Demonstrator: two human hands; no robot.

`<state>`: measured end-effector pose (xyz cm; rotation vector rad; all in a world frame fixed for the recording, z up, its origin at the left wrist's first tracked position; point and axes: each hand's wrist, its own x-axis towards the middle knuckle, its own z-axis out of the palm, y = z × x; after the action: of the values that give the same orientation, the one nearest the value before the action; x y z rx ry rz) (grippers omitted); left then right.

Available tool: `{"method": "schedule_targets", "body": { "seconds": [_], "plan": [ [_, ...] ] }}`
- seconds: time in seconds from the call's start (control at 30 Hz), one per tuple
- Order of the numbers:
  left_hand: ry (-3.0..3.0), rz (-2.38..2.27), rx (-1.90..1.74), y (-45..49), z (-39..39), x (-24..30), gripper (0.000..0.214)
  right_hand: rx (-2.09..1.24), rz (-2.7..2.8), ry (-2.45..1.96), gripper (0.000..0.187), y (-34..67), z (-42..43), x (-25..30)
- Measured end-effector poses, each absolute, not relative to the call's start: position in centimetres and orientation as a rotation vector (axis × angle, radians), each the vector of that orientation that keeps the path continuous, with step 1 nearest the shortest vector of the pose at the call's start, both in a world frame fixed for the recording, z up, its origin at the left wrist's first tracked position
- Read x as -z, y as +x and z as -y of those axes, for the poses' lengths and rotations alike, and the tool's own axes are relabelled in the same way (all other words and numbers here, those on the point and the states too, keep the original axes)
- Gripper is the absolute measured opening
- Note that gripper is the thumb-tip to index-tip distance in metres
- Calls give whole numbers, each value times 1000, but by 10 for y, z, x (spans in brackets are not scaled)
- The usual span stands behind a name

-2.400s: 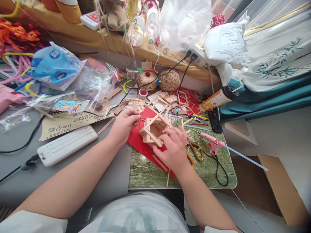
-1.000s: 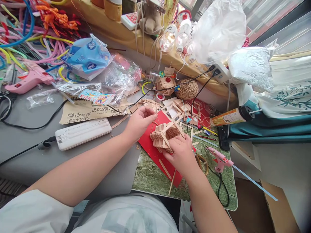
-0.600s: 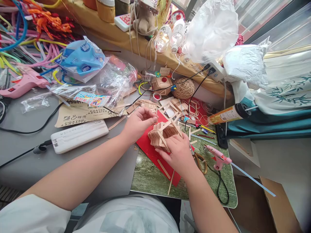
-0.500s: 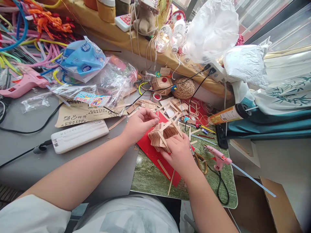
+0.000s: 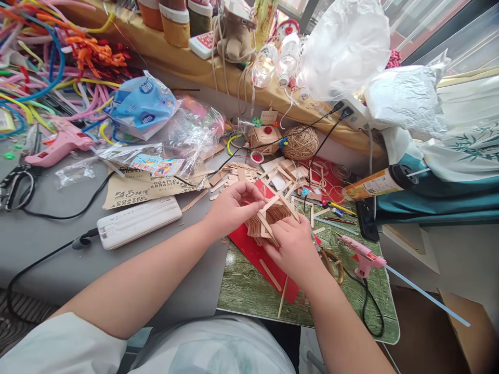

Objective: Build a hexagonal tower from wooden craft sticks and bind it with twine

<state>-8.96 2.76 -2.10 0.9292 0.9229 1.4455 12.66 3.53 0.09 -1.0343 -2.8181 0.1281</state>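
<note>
Cluttered grey desk point(image 5: 47, 234), daylit window point(image 5: 429, 23)

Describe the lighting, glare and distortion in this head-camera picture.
Head view: bright, even daylight, brightest at the upper right. Soft shadows lie under the left hand and right hand, both holding the craft-stick structure. There is glare on the clear plastic bags and the white plastic bag. Wide-angle bending grows toward the edges. Hands and structure look sharp, with no motion blur.

Pale tan stick frame point(image 5: 273, 214), red paper sheet point(image 5: 249, 248), green wood-grain mat point(image 5: 245, 291), pink glue gun point(image 5: 364, 257), white power bank point(image 5: 139, 222)
</note>
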Motion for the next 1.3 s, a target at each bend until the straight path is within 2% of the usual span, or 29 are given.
{"method": "schedule_targets", "body": {
  "seconds": [0.17, 0.5, 1.13, 1.3],
  "plan": [
    [899, -881, -1460, -92, -28, 19, 27, -118, 2833, -1032, 13, 127, -36, -1],
    [922, -1221, -1563, -102, -42, 33, 10, -123, 2817, -980, 21, 130, -37, 0],
    [702, -1315, -1616, -107, -49, 43, 13, -429, 2668, -951, 3, 149, -41, 12],
    [635, -1367, -1639, -109, -53, 51, 14, -482, 2625, -963, 6, 154, -42, 15]
  ]
}}
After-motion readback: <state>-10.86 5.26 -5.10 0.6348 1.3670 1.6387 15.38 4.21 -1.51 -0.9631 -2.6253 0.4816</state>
